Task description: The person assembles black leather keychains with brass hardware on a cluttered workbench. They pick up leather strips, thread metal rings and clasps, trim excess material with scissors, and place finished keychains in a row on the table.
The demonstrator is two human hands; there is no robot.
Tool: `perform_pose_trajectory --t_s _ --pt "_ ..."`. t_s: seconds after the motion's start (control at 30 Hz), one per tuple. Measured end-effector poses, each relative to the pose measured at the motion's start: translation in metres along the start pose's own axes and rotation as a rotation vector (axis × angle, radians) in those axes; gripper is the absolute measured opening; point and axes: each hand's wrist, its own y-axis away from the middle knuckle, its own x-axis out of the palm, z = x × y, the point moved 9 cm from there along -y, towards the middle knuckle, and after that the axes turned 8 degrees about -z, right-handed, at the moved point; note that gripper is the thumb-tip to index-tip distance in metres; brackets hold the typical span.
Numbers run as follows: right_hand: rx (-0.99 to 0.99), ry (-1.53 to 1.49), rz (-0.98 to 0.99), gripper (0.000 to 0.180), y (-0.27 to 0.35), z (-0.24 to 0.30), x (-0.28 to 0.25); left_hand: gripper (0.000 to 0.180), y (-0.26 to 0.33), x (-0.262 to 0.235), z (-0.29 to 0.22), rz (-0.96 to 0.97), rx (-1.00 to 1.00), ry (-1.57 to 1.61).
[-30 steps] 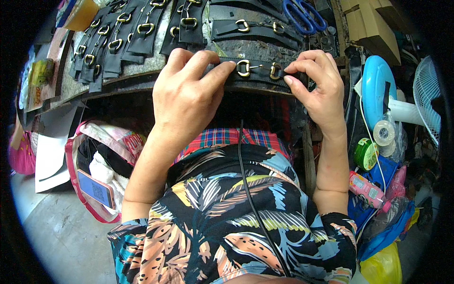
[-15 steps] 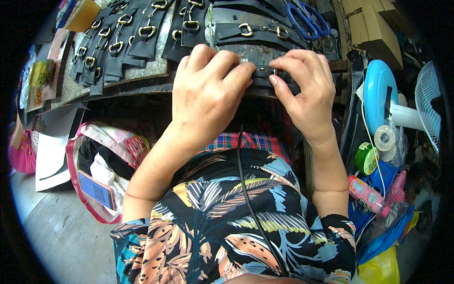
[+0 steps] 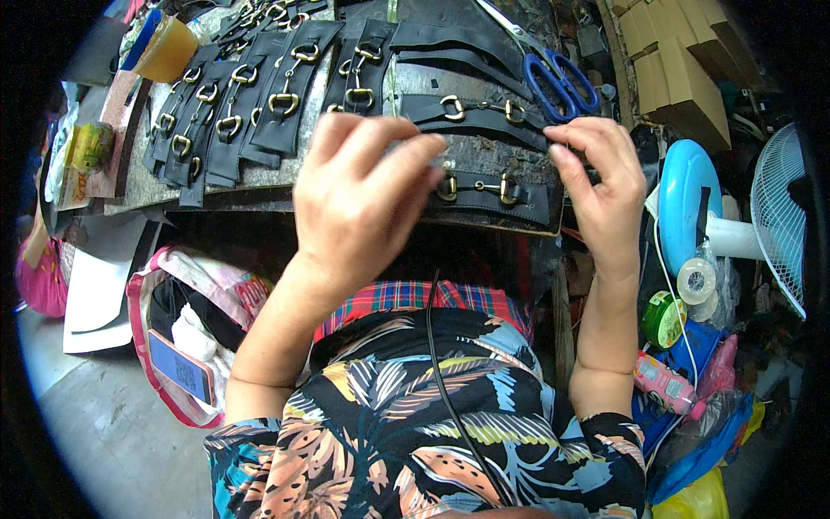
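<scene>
While both hands [image 3: 367,195] [image 3: 601,186] in pinching grip on black strap [image 3: 493,190], blue scissors [image 3: 558,82] beyond.

A phone [image 3: 180,367] with a lit blue screen lies in a pink-edged bag [image 3: 147,285] at the near left. Stacked brown cardboard boxes [image 3: 679,73] sit far right. A yellow-green labelled can [image 3: 91,145] stands far left. A pink bottle with a printed label [image 3: 664,385] lies near right.

The person wears a short-sleeved black shirt [image 3: 432,432] printed with orange, yellow and blue leaves, red-and-blue plaid cloth [image 3: 415,298] below it, and both forearms bare.
</scene>
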Motion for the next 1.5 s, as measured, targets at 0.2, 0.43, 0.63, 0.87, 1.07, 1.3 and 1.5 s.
perform_pose_trajectory --t_s 0.2,0.43,0.63,0.87,1.07,1.3,1.5 --pt "-0.098 0.24 0.009 0.019 -0.015 -0.016 0.008 0.029 -0.02 0.015 0.021 0.046 -0.008 -0.207" --pt "-0.098 0.17 -0.076 0.021 -0.023 -0.023 0.006 0.024 -0.02 0.032 0.024 0.144 -0.047 -0.245" --pt "-0.146 0.295 0.055 0.018 -0.009 -0.001 0.019 0.021 -0.015 0.03 0.027 0.159 -0.058 -0.213" --pt "-0.068 0.148 0.052 0.016 -0.005 -0.005 0.017 0.019 -0.013 0.025 0.028 0.093 -0.055 -0.256" --pt "-0.085 0.177 0.051 0.017 -0.004 -0.002 0.018 0.019 -0.011 0.022 0.028 0.096 -0.04 -0.29" --pt "-0.024 0.071 0.059 0.015 -0.004 -0.008 0.015 0.018 -0.013 0.016 0.027 0.059 -0.063 -0.206" --pt "0.469 -0.741 0.055 0.009 0.005 -0.04 0.018 0.016 0.0 0.011 0.053 0.091 -0.525 0.406"
